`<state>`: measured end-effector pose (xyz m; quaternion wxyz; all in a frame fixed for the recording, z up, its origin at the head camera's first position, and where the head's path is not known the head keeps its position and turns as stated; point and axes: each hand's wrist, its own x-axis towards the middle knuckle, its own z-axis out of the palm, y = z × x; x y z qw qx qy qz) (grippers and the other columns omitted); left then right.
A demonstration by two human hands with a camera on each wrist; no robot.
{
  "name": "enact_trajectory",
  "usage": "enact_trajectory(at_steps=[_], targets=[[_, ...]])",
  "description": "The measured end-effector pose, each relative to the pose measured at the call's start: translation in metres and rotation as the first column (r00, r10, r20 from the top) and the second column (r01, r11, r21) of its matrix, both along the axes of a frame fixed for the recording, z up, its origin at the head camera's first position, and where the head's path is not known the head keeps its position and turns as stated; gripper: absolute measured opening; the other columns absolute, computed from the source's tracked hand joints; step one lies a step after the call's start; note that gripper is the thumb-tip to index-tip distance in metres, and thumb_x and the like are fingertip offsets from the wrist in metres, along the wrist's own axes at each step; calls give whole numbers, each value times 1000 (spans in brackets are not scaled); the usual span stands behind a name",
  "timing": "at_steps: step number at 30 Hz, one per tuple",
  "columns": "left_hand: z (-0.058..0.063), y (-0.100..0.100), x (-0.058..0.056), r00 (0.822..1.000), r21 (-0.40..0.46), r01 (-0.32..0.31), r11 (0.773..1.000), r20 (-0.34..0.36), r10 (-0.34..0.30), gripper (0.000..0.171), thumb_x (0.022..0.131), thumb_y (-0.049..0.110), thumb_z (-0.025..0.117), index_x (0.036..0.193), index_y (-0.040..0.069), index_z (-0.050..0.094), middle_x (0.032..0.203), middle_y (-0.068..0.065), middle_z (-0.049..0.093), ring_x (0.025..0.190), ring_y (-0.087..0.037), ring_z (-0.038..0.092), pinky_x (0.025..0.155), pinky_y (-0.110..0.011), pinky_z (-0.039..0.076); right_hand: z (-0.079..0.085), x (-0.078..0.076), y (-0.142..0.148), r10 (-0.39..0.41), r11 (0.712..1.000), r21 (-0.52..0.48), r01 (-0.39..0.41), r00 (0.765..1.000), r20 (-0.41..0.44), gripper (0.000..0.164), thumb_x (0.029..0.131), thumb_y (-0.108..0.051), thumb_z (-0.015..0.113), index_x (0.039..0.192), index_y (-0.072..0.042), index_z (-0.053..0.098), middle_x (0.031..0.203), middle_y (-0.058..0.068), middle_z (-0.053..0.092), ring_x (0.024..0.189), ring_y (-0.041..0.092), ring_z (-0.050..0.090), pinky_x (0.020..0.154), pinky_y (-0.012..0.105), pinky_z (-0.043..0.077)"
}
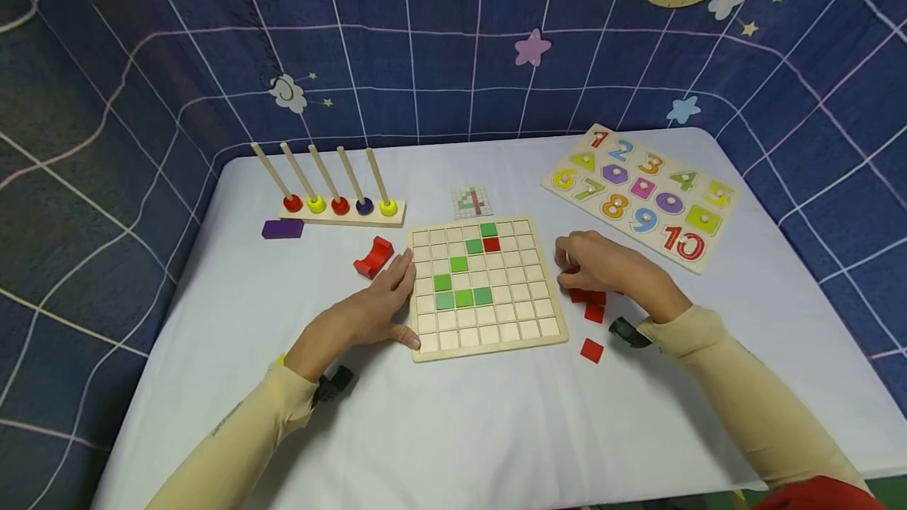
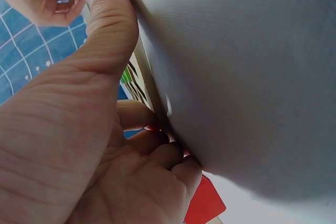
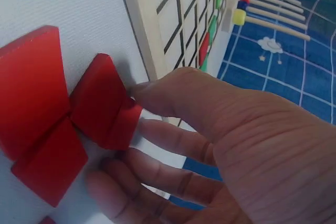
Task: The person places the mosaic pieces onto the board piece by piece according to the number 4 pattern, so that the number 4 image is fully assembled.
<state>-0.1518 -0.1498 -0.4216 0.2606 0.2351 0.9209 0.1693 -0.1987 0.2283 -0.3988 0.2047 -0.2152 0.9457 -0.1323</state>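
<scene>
A light wooden grid board (image 1: 510, 337) lies mid-table, with several green tiles (image 1: 459, 264) and one red tile (image 1: 491, 244) in its squares. My left hand (image 1: 372, 307) rests against the board's left edge, thumb and fingers spread along it. Just off the right edge, my right hand (image 1: 602, 262) is at a group of loose red tiles (image 1: 594, 313). In the right wrist view, its thumb and index finger pinch the corner of a red tile (image 3: 126, 124), while other red tiles (image 3: 31, 93) lie beside it on the cloth.
A small pattern card (image 1: 471, 201) lies behind the board. To the back left are a peg stand (image 1: 343, 217) with coloured rings, a purple block (image 1: 282, 229) and a red curved block (image 1: 374, 257). A number-and-shape puzzle board (image 1: 641, 195) is at the back right.
</scene>
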Motion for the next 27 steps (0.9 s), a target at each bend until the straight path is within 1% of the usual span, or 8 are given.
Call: enact_trajectory(at_steps=[1, 4, 8, 13, 20, 22, 27], targets=[[-1, -1, 2, 1000, -2, 1, 1000, 3, -1, 128, 83, 43, 89, 170, -4, 7, 182, -19, -7, 170, -41, -2, 135, -56, 22, -1, 2, 0, 2, 1000, 1, -2, 1000, 7, 24, 95, -18, 76, 113, -3, 70, 98, 10, 68, 86, 20, 60, 79, 32, 57], [-3, -2, 5, 1000, -10, 13, 1000, -6, -13, 128, 83, 43, 89, 169, -4, 8, 182, -20, -6, 169, -42, 0, 134, -56, 25, -1, 6, -1, -18, 999, 27, 17, 999, 28, 26, 94, -18, 77, 114, -4, 68, 97, 10, 64, 86, 20, 59, 74, 31, 55], [-3, -2, 6, 999, -15, 24, 1000, -29, -25, 127, 83, 43, 88, 169, -5, 9, 181, -20, -5, 169, -42, 1, 134, -56, 26, 2, 9, -1, -32, 998, 51, 30, 999, 32, 25, 93, -16, 78, 111, -3, 67, 96, 10, 63, 84, 21, 58, 70, 29, 52], [-1, -2, 4, 1000, -16, 15, 1000, -20, -16, 127, 83, 43, 88, 170, -4, 8, 182, -20, -6, 169, -41, 0, 134, -55, 24, 2, 8, 0, 2, 1000, 8, -2, 1000, 20, 20, 92, -10, 79, 106, -2, 67, 95, 10, 65, 82, 19, 58, 72, 30, 54], [0, 0, 2, 1000, -20, 18, 1000, -15, -18, 127, 84, 43, 88, 170, -3, 7, 182, -19, -7, 170, -40, -1, 134, -55, 24, -1, 9, 1, 7, 1000, -9, -7, 1000, 5, 24, 88, -4, 81, 110, -4, 70, 102, 11, 62, 88, 21, 57, 73, 29, 53], [0, 1, 1, 1000, -23, 18, 1000, -16, -18, 127, 84, 43, 88, 170, -3, 7, 182, -19, -7, 170, -40, -2, 134, -54, 24, -1, 8, 2, 20, 1000, -20, -20, 1000, -9, 25, 87, -1, 82, 109, -5, 71, 102, 11, 62, 91, 22, 57, 75, 30, 54], [1, 2, -1, 1000, -17, 22, 1000, -16, -22, 127, 84, 43, 88, 170, -4, 7, 181, -20, -6, 169, -41, -2, 135, -55, 22, -1, 8, 6, 89, 994, -52, -92, 994, -68, 26, 84, 2, 82, 107, -7, 73, 99, 8, 62, 93, 22, 56, 80, 33, 55]])
